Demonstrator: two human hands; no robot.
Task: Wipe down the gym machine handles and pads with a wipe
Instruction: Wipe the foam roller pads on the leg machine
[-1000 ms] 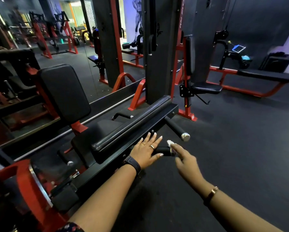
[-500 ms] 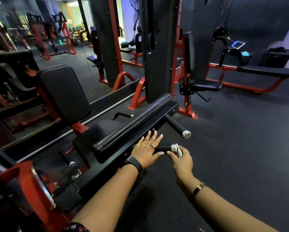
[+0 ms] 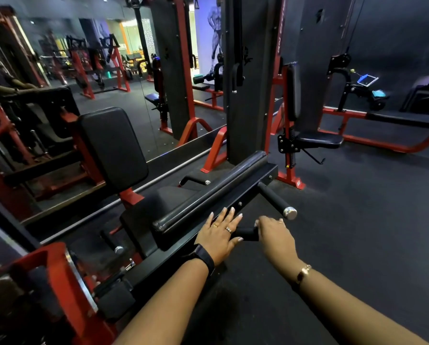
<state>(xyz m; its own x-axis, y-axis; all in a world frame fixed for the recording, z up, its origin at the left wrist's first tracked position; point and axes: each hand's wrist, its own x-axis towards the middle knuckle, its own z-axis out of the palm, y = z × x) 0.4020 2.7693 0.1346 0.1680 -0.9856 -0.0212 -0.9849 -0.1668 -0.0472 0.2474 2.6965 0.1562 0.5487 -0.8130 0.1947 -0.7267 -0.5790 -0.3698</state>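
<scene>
A black gym machine with a long roller pad [image 3: 208,192], a seat and an upright back pad [image 3: 113,145] stands in front of me. My left hand [image 3: 220,232] lies flat with straight fingers on the black frame bar beside the near handle [image 3: 245,234]. My right hand [image 3: 273,232] is curled over the outer end of that short black handle. The wipe is hidden under this hand. A second handle [image 3: 276,201] with a chrome end cap sticks out further along the bar, untouched.
A mirror wall [image 3: 59,83] runs along the left, behind the machine. A black and red weight tower [image 3: 248,83] and another seat [image 3: 318,140] stand ahead. A long bench [image 3: 405,119] sits at the back right. Dark rubber floor [image 3: 357,232] spreads to the right.
My right hand has slid inward over the near handle's end and now covers the chrome cap and the white wipe that showed before. My left hand stays flat on the bar.
</scene>
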